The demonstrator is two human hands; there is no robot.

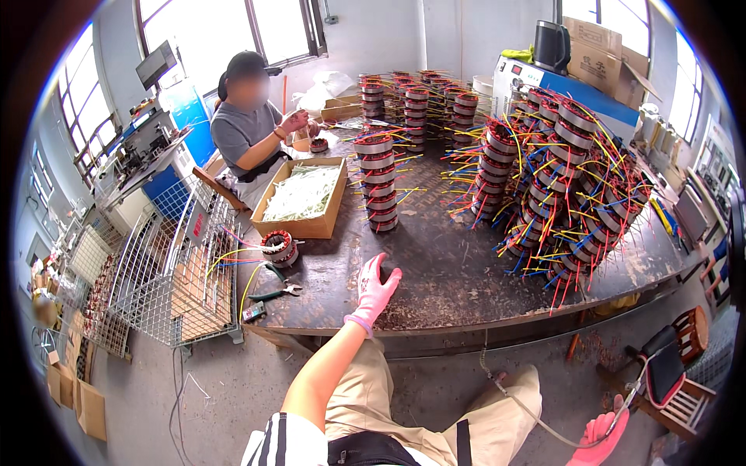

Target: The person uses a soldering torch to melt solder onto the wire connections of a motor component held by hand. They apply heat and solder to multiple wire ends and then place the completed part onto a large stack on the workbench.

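My left hand (378, 286), in a pink glove, rests on the dark tabletop (435, 272) near its front edge. Its thumb and fingers are apart with nothing between them. Just beyond it stands a column of stacked motor stators (378, 185) with coloured wire leads. Low at the right, beside my knee, my right hand (600, 436) has its gloved fingers around a thin grey hose (536, 415). That hose hangs from under the table and runs on past the hand toward a stool. Green-handled cutting pliers (273, 293) and a short stator stack (280, 250) lie left of my left hand.
A carton of pale strips (307, 198) sits at the table's left. Crowded stator stacks (567, 186), some leaning, fill the right side with wires sticking out. A co-worker (250, 124) sits across. Left are wire cages (175, 272); right, a stool (664, 373).
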